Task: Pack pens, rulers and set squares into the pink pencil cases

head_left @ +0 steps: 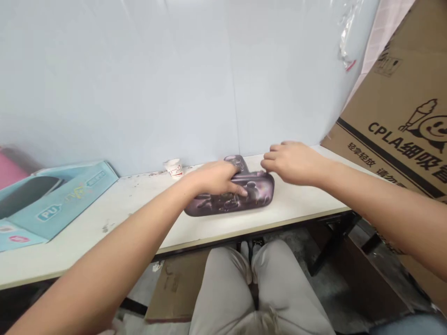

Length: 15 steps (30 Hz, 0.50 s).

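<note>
A glossy dark purple pencil case (254, 197) with a raised, moulded pattern lies near the front edge of the white table. My left hand (218, 179) grips it from above, with the thumb on its near face and the other fingers over the back. Behind it shows a smaller dark purple piece (237, 162) with a similar pattern; I cannot tell whether it belongs to the same case. At the case's upper right corner is my right hand (288, 163), its fingers curled closed against the edge. Whatever those fingers pinch is hidden.
A white paper cup (173, 168) stands at the back near the wall. To the left lies a light blue printed box (73, 197) with a dark oval on it. A large brown carton (394, 121) leans at the right. Flattened cardboard (178, 284) rests below the table.
</note>
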Tool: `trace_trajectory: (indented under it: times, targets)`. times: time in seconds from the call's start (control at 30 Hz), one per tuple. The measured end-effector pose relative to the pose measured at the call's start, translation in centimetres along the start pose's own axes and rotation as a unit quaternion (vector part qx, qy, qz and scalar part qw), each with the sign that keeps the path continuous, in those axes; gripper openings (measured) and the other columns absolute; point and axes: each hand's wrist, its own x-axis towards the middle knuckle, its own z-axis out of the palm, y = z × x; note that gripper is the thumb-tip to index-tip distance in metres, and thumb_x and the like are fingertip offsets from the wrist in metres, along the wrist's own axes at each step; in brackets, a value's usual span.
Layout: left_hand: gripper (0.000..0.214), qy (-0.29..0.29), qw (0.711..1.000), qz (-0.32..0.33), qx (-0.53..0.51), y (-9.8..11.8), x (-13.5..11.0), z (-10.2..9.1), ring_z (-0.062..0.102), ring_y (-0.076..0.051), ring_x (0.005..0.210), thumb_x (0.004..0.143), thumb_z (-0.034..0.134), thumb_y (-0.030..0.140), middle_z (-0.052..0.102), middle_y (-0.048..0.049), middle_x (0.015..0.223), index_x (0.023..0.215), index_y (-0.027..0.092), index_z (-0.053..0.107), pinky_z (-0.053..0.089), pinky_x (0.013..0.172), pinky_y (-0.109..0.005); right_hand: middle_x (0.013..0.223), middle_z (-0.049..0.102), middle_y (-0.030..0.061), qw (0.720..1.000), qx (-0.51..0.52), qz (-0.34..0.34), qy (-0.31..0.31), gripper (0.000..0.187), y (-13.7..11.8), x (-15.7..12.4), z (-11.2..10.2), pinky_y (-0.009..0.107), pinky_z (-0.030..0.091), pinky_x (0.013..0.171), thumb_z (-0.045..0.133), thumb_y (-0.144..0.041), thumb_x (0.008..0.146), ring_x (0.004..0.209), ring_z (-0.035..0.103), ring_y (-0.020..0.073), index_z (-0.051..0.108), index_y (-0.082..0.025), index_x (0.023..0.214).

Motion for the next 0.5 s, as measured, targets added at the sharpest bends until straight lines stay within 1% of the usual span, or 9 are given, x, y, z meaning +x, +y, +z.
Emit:
trace_trajectory:
  times: [0.07, 0.13, 0.2, 0.23, 0.3, 0.37, 0.43, 0.47, 0.5]
  targets:
    - [0.054, 0.097, 0.994, -0.04, -0.011, 0.6, 0.1, -0.3, 0.059, -0.021, 0.074, 0.066, 0.053, 0.065, 0.065, -0.0062, 0.082, 0.091, 0.018, 0.062, 0.04, 0.064, -0.027, 0.082, 0.063, 0.0054, 0.992, -0.102, 0.028, 0.066, 0.022, 1.7, -1.2, -0.4, 0.029, 0.025, 0.061, 0.04, -0.008, 0.081, 0.077, 0.05, 0.0175, 0.06, -0.018, 0.086]
    - [0.052, 0.202, 0.972, -0.069, -0.098, 1.0, 0.2, -0.5, 0.059, -0.02, 0.075, 0.07, 0.05, 0.063, 0.065, -0.0054, 0.083, 0.093, 0.018, 0.06, 0.041, 0.066, -0.027, 0.082, 0.062, 0.0047, 0.975, -0.156, 0.096, 0.125, 0.025, 2.8, -2.3, -0.5, 0.029, 0.021, 0.059, 0.037, -0.007, 0.081, 0.074, 0.049, 0.0165, 0.058, -0.018, 0.088]
    - [0.052, 0.285, 0.927, -0.08, -0.23, 1.3, 0.4, -0.4, 0.06, -0.02, 0.075, 0.071, 0.051, 0.063, 0.065, -0.0048, 0.082, 0.092, 0.017, 0.06, 0.043, 0.066, -0.027, 0.079, 0.061, 0.0045, 0.961, -0.164, 0.152, 0.165, 0.023, 2.8, -3.4, -0.1, 0.029, 0.018, 0.056, 0.037, -0.009, 0.083, 0.07, 0.047, 0.0155, 0.058, -0.017, 0.087]
    - [0.052, 0.314, 0.896, -0.079, -0.304, 1.5, 0.8, -0.2, 0.061, -0.019, 0.075, 0.07, 0.052, 0.064, 0.066, -0.0048, 0.081, 0.09, 0.016, 0.06, 0.044, 0.066, -0.027, 0.077, 0.061, 0.0045, 0.958, -0.157, 0.161, 0.178, 0.021, 2.2, -3.8, 0.3, 0.029, 0.017, 0.055, 0.037, -0.011, 0.083, 0.068, 0.047, 0.0151, 0.058, -0.017, 0.085]
    - [0.055, 0.361, 0.812, -0.078, -0.452, 1.9, 1.9, 0.1, 0.062, -0.019, 0.077, 0.069, 0.052, 0.066, 0.066, -0.0052, 0.079, 0.088, 0.015, 0.06, 0.047, 0.066, -0.026, 0.071, 0.06, 0.0045, 0.961, -0.136, 0.144, 0.195, 0.018, 0.2, -4.2, 1.4, 0.029, 0.016, 0.054, 0.04, -0.014, 0.084, 0.065, 0.047, 0.0148, 0.058, -0.016, 0.081]
    - [0.06, 0.412, 0.69, -0.091, -0.588, 2.5, 3.6, 0.7, 0.063, -0.019, 0.081, 0.071, 0.045, 0.07, 0.066, -0.0063, 0.083, 0.093, 0.015, 0.059, 0.049, 0.066, -0.026, 0.066, 0.059, 0.0039, 0.97, -0.102, 0.097, 0.2, 0.019, -2.7, -4.1, 2.9, 0.029, 0.017, 0.054, 0.04, -0.013, 0.083, 0.061, 0.048, 0.0137, 0.057, -0.016, 0.076]
    - [0.066, 0.44, 0.564, -0.115, -0.689, 3.4, 5.5, 1.6, 0.063, -0.018, 0.086, 0.075, 0.032, 0.073, 0.066, -0.0066, 0.091, 0.1, 0.017, 0.057, 0.05, 0.068, -0.026, 0.061, 0.058, 0.0038, 0.957, -0.067, 0.156, 0.234, 0.022, -5.9, -3.4, 4.5, 0.028, 0.018, 0.052, 0.038, -0.016, 0.086, 0.056, 0.047, 0.0124, 0.056, -0.015, 0.072]
    - [0.069, 0.441, 0.51, -0.13, -0.727, 3.9, 6.4, 2.2, 0.063, -0.017, 0.089, 0.077, 0.026, 0.073, 0.066, -0.0064, 0.095, 0.104, 0.018, 0.056, 0.051, 0.069, -0.025, 0.058, 0.057, 0.0037, 0.95, -0.053, 0.184, 0.247, 0.024, -7.4, -3.0, 5.4, 0.028, 0.018, 0.051, 0.038, -0.017, 0.086, 0.053, 0.046, 0.0121, 0.056, -0.015, 0.071]
    - [0.071, 0.43, 0.466, -0.155, -0.757, 4.4, 7.1, 3.0, 0.062, -0.016, 0.091, 0.078, 0.018, 0.073, 0.066, -0.0059, 0.098, 0.106, 0.018, 0.055, 0.051, 0.07, -0.025, 0.056, 0.057, 0.0037, 0.944, -0.036, 0.211, 0.25, 0.025, -8.7, -2.7, 6.4, 0.028, 0.019, 0.051, 0.037, -0.016, 0.086, 0.052, 0.047, 0.012, 0.057, -0.015, 0.071]
